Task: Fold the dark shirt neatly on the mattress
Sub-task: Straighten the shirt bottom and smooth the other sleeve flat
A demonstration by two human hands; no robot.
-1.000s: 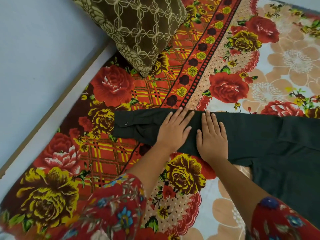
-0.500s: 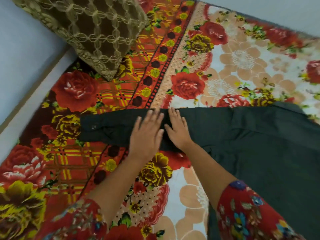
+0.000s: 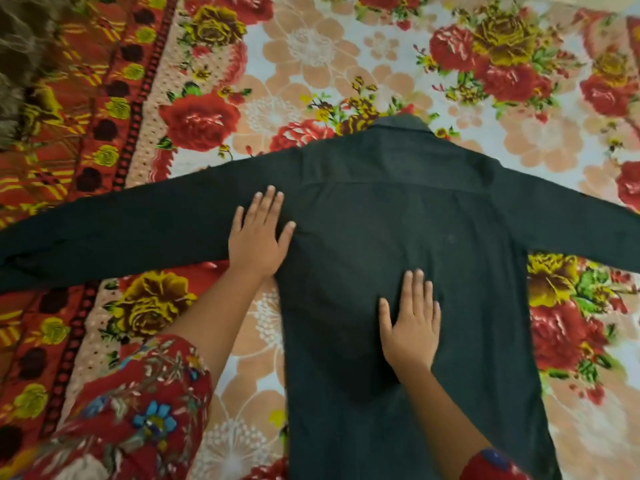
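Observation:
The dark shirt [image 3: 398, 209] lies spread flat, back side up, on the flower-patterned mattress [image 3: 311, 64]. Its collar points away from me and both long sleeves stretch out to the left and right edges of the view. My left hand [image 3: 258, 237] rests flat with fingers apart where the left sleeve meets the body. My right hand [image 3: 410, 320] presses flat, fingers apart, on the middle of the shirt's back. Neither hand grips the cloth.
A brown patterned pillow [image 3: 20, 57] lies at the upper left corner on the mattress's red border. The sheet shows around the shirt on all sides. My red flowered sleeves sit at the bottom of the view.
My view has swung right from the left sleeve to the whole shirt. Both hands slid right along the sleeve: the left to the armpit seam, the right onto the back.

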